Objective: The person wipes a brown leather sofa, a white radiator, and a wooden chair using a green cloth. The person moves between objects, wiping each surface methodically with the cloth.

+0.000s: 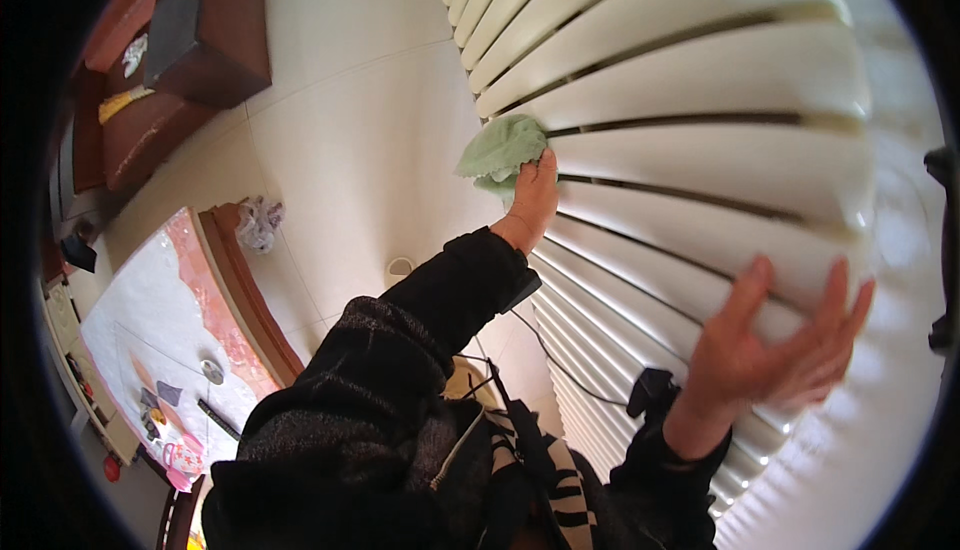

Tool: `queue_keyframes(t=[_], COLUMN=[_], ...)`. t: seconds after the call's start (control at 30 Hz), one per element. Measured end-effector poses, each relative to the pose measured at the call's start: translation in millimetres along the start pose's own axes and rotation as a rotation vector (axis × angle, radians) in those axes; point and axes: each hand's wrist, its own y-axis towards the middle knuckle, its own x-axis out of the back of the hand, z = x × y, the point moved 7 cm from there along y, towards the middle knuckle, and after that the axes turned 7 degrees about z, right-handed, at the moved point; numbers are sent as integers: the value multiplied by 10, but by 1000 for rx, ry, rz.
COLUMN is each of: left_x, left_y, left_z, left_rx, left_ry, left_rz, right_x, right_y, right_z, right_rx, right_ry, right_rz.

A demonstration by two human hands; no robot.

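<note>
A pale green cloth (506, 149) is bunched in my left hand (536, 194), which presses it against the lower part of a white column radiator (675, 164). The cloth lies over the ends of a few columns, partly hidden by my fingers. Dark gaps run between the columns. Farther right, my right hand (776, 355) is spread wide over the columns near the wall side, slightly blurred and holding nothing. Whether its fingertips touch the metal I cannot tell. A black device (651, 392) with a thin cable sits by my right wrist.
White wall (900, 250) borders the radiator's right side. On the left stands a table (157, 310) under a patterned cover, bearing a black remote control (217, 419) and a pink patterned item (182, 456). A clear plastic bag (259, 224) hangs by its edge. Beyond is a brown sofa (161, 134).
</note>
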Motion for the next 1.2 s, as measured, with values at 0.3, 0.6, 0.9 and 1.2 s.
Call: queue_keyframes(t=[0.3,0.6,0.9,1.2], left_x=[588,1133,851,-202], left_y=[600,1233,608,-467], left_z=[1076,2082,2145,296], left_rx=[199,378,244,-91], left_ry=[-2,18,-107,53], left_rz=[-119,-283,-308,118], right_x=[-29,-23,-78,16], right_y=[-72,-40,-71,26], right_z=[-107,-103,-16,64], right_rx=[-182,-54,-145,64], right_ry=[60,256,132,-112], right_rz=[41,-20,36,-63])
